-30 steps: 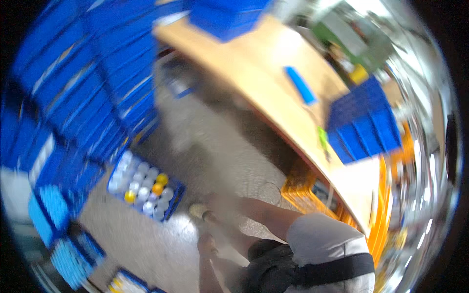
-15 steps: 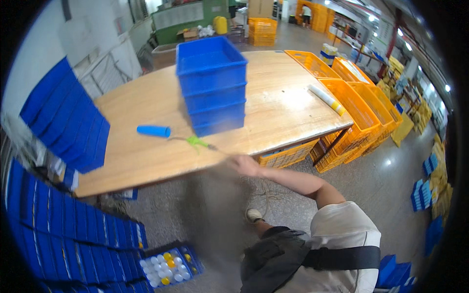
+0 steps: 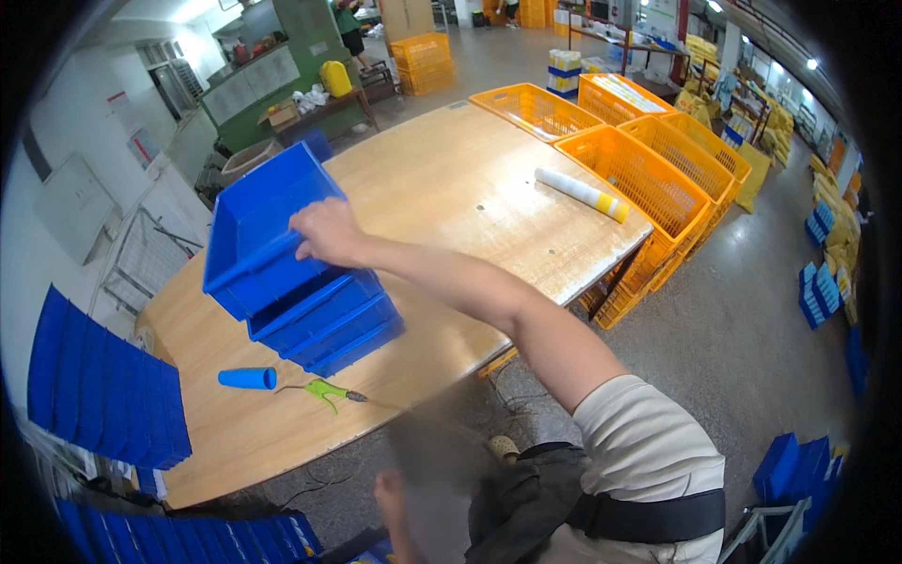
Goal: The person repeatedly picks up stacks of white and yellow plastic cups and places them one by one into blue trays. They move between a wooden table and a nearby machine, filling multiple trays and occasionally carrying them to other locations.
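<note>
My right hand (image 3: 328,232) is closed over the near right rim of the top blue plastic bin (image 3: 258,244). That bin is tilted and offset from the stack of blue bins (image 3: 343,324) below it on the wooden table. Low in the picture is my left hand (image 3: 389,491), in front of the table edge; a blurred grey patch beside it keeps its fingers from reading clearly. In front of the stack lie a green air blow gun (image 3: 326,388) on a hose and a blue cylindrical cup (image 3: 248,378).
Another stack of blue bins (image 3: 108,385) stands at the table's left end. More blue bins (image 3: 188,538) are below it. A white and yellow roll (image 3: 583,195) rests on the tabletop (image 3: 451,207). Orange crates (image 3: 648,179) line the right side.
My right hand has moved from the table's front edge up to the top bin and gripped its rim. The top bin now tilts off the stack. My left hand has come into view.
</note>
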`<move>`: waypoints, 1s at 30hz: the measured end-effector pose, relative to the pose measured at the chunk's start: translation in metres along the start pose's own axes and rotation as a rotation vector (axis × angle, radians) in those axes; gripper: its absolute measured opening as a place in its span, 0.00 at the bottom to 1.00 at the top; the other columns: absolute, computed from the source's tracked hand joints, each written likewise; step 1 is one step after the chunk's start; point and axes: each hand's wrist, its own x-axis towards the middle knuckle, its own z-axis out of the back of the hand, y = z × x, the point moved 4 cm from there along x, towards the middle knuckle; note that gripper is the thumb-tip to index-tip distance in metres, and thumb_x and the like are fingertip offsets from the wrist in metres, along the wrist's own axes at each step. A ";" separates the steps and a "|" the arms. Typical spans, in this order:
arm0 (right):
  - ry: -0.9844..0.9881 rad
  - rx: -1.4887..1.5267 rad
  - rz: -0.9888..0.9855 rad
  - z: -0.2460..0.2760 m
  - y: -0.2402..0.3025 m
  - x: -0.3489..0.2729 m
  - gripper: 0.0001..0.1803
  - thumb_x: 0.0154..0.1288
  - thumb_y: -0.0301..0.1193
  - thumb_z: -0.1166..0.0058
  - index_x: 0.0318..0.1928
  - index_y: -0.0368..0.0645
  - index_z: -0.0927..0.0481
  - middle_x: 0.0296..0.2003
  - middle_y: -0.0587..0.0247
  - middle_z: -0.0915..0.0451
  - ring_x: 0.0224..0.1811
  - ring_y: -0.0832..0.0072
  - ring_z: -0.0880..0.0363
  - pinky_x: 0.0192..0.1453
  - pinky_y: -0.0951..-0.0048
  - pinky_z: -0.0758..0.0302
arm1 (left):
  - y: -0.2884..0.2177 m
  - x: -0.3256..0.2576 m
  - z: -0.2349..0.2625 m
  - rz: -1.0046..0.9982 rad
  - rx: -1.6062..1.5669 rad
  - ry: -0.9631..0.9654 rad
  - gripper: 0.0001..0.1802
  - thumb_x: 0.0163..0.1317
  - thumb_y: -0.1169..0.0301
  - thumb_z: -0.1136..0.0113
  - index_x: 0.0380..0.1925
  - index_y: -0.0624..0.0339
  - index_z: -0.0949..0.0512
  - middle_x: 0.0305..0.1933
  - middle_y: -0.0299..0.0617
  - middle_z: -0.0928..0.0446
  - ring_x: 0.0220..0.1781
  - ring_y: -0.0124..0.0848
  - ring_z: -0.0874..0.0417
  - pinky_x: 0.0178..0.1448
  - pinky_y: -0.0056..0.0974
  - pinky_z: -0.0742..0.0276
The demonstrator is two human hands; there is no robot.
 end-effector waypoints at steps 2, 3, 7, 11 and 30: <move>-0.254 0.155 -0.122 0.036 -0.024 -0.014 0.21 0.45 0.41 0.24 0.37 0.43 0.15 0.33 0.52 0.15 0.42 0.57 0.15 0.43 0.59 0.24 | -0.096 0.027 -0.008 -0.088 0.100 0.005 0.16 0.66 0.70 0.39 0.50 0.68 0.22 0.47 0.55 0.18 0.49 0.49 0.18 0.58 0.47 0.23; -0.311 0.228 -0.252 0.052 -0.035 -0.026 0.23 0.46 0.42 0.24 0.40 0.42 0.14 0.35 0.52 0.14 0.43 0.60 0.14 0.44 0.61 0.22 | -0.138 0.036 -0.009 -0.191 0.114 -0.033 0.18 0.66 0.70 0.38 0.52 0.68 0.23 0.49 0.56 0.19 0.52 0.50 0.18 0.60 0.48 0.24; -0.637 0.686 -0.626 0.131 -0.078 -0.112 0.30 0.59 0.44 0.28 0.52 0.32 0.19 0.42 0.56 0.15 0.41 0.72 0.17 0.46 0.70 0.19 | -0.248 0.069 -0.005 -0.425 0.241 -0.258 0.34 0.64 0.71 0.36 0.68 0.70 0.37 0.66 0.62 0.32 0.70 0.56 0.32 0.73 0.53 0.37; -0.938 0.814 -0.958 0.186 -0.115 -0.208 0.46 0.66 0.58 0.40 0.67 0.30 0.33 0.57 0.45 0.23 0.58 0.58 0.21 0.63 0.58 0.23 | -0.334 0.121 0.010 -0.784 0.398 -0.481 0.42 0.62 0.66 0.33 0.72 0.66 0.43 0.73 0.59 0.39 0.75 0.59 0.40 0.77 0.60 0.44; 0.282 -0.265 -0.456 0.233 -0.251 -0.476 0.14 0.47 0.41 0.32 0.25 0.50 0.23 0.23 0.68 0.22 0.30 0.66 0.19 0.34 0.65 0.27 | -0.526 0.116 -0.186 -1.151 1.056 -0.038 0.12 0.55 0.65 0.34 0.25 0.56 0.27 0.24 0.44 0.27 0.29 0.42 0.22 0.34 0.44 0.32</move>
